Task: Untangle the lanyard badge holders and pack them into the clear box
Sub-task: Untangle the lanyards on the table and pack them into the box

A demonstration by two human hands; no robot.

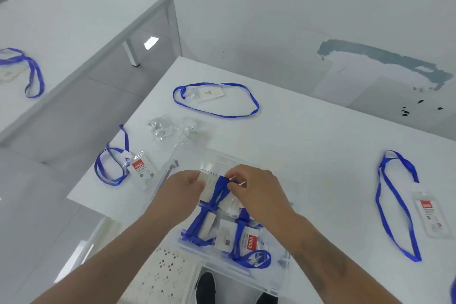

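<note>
- Badge holder (209,186), blue lanyard wound round it: held above clear box (276,276), at table's (320,136) 6 o'clock edge.
- Left hand (183,186) grips card end; right hand (254,187) pinches strap.
- Handling: probably light, sleeve slick, strap limp; best taken by card edges.
- Box already part-filled; room at 12 o'clock.
- Loose holders at 9 (142,170), 12 (211,94), 3 (430,215) o'clock.
</note>
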